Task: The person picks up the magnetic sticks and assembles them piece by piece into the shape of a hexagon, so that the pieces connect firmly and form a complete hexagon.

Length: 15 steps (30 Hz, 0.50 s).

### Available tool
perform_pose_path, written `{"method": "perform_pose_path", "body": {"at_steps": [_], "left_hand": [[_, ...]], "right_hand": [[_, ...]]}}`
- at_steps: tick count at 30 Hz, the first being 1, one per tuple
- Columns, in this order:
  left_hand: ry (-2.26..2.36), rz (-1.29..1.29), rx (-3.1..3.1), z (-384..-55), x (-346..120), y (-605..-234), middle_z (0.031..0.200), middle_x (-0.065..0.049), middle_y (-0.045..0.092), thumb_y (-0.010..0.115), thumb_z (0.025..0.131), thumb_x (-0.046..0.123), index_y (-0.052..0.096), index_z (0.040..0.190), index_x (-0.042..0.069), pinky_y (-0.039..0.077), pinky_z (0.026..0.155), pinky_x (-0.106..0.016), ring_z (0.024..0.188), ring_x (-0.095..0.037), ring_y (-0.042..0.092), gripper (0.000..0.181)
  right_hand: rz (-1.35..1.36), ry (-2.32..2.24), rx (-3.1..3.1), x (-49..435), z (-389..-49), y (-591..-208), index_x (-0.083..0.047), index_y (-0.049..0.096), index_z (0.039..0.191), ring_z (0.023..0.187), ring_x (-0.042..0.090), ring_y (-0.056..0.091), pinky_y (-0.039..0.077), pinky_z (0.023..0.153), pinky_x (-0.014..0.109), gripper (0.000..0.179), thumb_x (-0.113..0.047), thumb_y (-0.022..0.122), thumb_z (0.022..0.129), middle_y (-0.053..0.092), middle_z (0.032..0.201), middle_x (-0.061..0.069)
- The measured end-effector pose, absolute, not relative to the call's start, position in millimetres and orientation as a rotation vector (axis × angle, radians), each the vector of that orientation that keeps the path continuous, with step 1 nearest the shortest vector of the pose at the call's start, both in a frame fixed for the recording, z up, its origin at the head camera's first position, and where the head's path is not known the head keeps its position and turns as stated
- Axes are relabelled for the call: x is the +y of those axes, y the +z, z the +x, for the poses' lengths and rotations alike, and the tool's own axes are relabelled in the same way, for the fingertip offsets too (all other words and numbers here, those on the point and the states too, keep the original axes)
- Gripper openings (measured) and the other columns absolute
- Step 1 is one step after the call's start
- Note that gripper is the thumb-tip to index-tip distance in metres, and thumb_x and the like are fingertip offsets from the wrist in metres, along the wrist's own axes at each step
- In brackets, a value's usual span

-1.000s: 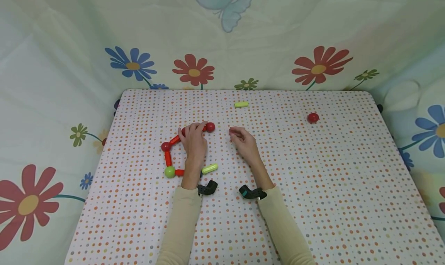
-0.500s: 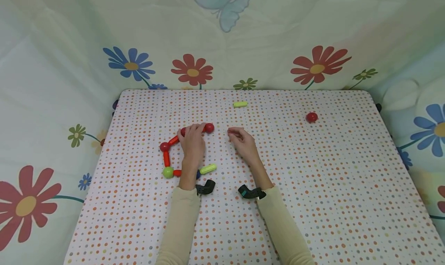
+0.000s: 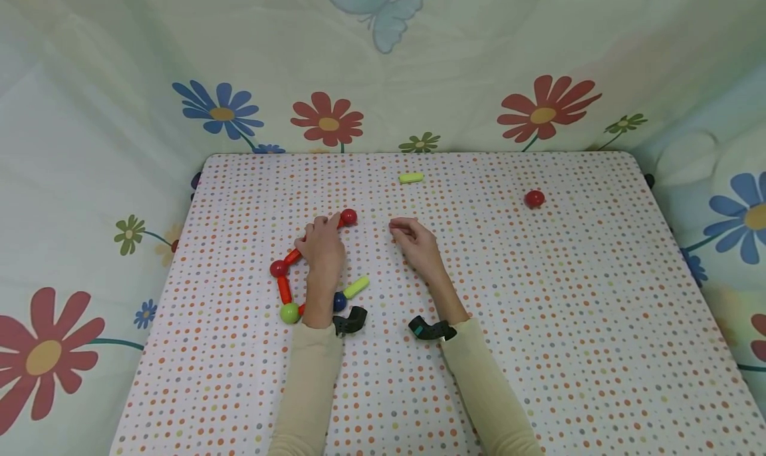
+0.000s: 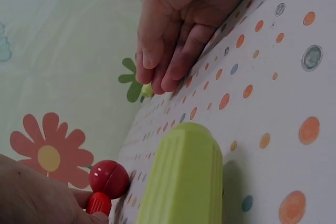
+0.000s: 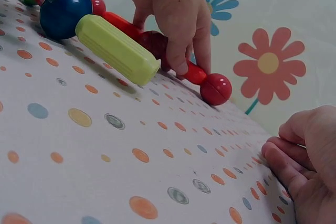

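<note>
In the head view, a bent chain of magnetic rods and balls lies left of the table's middle. My left hand (image 3: 323,246) grips its upper arm, fingers around a red rod (image 5: 195,72) and a dark red ball (image 5: 153,43). A red ball (image 3: 348,217) ends that arm; another red ball (image 3: 278,268) marks a bend. From there a red rod (image 3: 284,290) runs to a green ball (image 3: 290,313). Past my left wrist come a blue ball (image 3: 340,301) and a yellow-green rod (image 3: 357,286). My right hand (image 3: 417,246) rests on the table, fingers loosely curled around nothing.
Toward the back edge lies a loose yellow-green rod (image 3: 411,177). A separate red ball (image 3: 534,199) sits at the back right. The dotted tabletop (image 3: 568,323) is enclosed by flower-print curtains (image 3: 467,57) at the back and sides.
My left hand has shifted left and slightly nearer, taking the chain along. The end ball went left, while the bend's red ball and the green ball came nearer. My right hand stayed nearly still.
</note>
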<state>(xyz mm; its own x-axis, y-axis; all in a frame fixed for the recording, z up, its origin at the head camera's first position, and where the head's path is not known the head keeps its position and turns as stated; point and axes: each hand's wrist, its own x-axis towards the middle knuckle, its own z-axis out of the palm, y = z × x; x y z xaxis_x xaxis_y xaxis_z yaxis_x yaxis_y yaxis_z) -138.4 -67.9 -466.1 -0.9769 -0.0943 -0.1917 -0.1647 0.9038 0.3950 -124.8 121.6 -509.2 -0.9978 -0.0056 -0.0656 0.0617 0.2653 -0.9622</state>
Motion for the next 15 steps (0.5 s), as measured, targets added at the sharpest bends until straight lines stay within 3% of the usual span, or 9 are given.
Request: {"method": "perform_pose_path", "body": {"at_steps": [15], "left_hand": [[0.82,-0.145,2.947,-135.8,-77.6,-475.9,0.136,-0.013,0.05,0.054,0.092,0.002,0.05,0.142,0.02,0.027,0.108,-0.058,0.127,-0.033,0.041,0.053]], "right_hand": [[0.059,-1.866,2.437,122.0,-125.1,-508.9,-0.007,0.06,0.126,0.112,0.022,0.063,0.052,0.091,0.023,0.031,-0.022,0.056,0.099,0.065,0.123,0.011]]}}
